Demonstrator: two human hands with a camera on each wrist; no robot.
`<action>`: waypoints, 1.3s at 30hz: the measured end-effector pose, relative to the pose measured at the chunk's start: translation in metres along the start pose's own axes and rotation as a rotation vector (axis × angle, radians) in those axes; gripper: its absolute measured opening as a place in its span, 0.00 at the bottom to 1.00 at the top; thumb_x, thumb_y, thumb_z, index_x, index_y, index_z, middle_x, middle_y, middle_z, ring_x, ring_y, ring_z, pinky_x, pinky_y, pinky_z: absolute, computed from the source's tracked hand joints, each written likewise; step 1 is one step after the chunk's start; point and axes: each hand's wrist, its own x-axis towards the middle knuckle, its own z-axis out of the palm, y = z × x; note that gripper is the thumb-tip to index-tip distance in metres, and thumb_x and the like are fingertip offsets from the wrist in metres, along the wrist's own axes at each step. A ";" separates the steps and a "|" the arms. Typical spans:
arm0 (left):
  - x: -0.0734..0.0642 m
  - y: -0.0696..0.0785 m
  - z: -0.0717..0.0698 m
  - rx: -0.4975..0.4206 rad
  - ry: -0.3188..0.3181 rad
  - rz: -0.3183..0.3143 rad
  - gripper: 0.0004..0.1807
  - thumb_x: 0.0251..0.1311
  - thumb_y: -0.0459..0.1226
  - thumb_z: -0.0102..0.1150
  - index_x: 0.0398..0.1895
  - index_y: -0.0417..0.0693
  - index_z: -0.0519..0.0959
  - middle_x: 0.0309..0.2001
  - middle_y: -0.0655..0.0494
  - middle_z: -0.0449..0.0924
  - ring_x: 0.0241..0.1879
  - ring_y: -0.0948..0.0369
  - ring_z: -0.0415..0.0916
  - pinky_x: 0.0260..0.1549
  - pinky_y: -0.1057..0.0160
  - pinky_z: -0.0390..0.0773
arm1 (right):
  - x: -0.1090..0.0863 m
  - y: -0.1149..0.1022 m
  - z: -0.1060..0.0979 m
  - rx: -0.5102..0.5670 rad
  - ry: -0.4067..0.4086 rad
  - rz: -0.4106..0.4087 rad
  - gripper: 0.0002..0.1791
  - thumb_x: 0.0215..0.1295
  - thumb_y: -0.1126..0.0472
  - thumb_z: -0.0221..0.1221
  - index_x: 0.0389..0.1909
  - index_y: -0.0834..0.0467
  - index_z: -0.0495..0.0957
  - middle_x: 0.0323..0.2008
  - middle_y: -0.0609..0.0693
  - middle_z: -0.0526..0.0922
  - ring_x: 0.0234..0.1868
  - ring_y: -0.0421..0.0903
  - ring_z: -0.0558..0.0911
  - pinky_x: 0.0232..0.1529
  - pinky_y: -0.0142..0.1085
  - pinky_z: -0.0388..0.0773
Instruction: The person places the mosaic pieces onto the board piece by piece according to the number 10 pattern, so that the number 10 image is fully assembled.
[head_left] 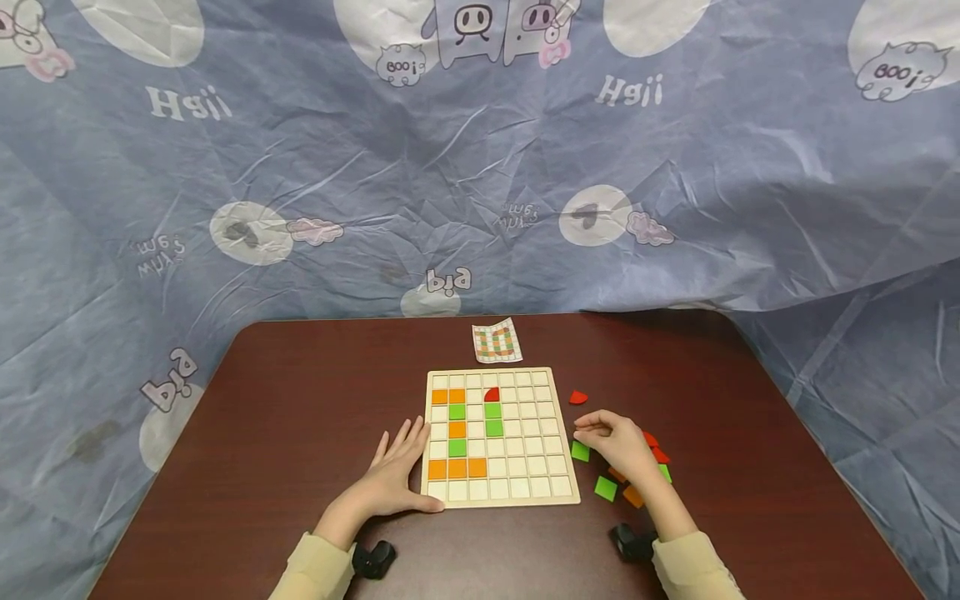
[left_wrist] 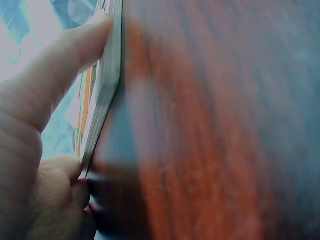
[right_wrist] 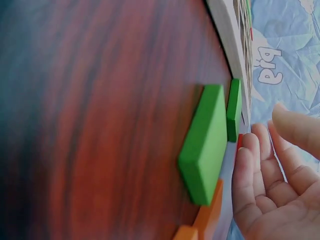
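- My left hand (head_left: 392, 482), spread, should steady the board (head_left: 517, 503) at eight o'clock.
- My right hand (head_left: 621, 446), loosely curved, pinches nothing visible.
- Nearest green tile (head_left: 581, 452) lies at its nine o'clock; I should pinch edges.

Blue cartoon-printed cloth (head_left: 420, 167) hangs behind a brown table (head_left: 322, 383), hiding the room's kind.

- Board (head_left: 519, 466): pale cream, square grid
- Tiles (head_left: 606, 488): plain orange, green, red
- Card (head_left: 497, 342): white, orange-and-green checks
- Counter (head_left: 300, 400): dark reddish brown, wood grain
- Cloth (head_left: 450, 158): grey-blue, white discs, pink patches, cartoon lettering
- Sleeves (head_left: 317, 568): pale yellow
- Wrist cameras (head_left: 374, 560): black
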 end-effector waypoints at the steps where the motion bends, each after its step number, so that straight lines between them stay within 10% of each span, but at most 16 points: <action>1: 0.000 0.000 0.000 0.000 -0.001 0.000 0.67 0.43 0.58 0.75 0.79 0.42 0.44 0.80 0.45 0.36 0.79 0.46 0.32 0.72 0.36 0.29 | -0.001 0.001 -0.001 -0.003 0.000 -0.003 0.11 0.62 0.61 0.65 0.44 0.60 0.83 0.39 0.53 0.88 0.38 0.44 0.84 0.39 0.35 0.80; 39: 0.000 -0.002 -0.001 -0.002 0.000 0.002 0.67 0.43 0.56 0.77 0.79 0.42 0.45 0.80 0.45 0.38 0.79 0.45 0.33 0.72 0.36 0.30 | -0.009 -0.002 0.001 -0.193 -0.045 -0.048 0.10 0.56 0.66 0.68 0.39 0.59 0.82 0.36 0.51 0.83 0.36 0.45 0.81 0.37 0.38 0.80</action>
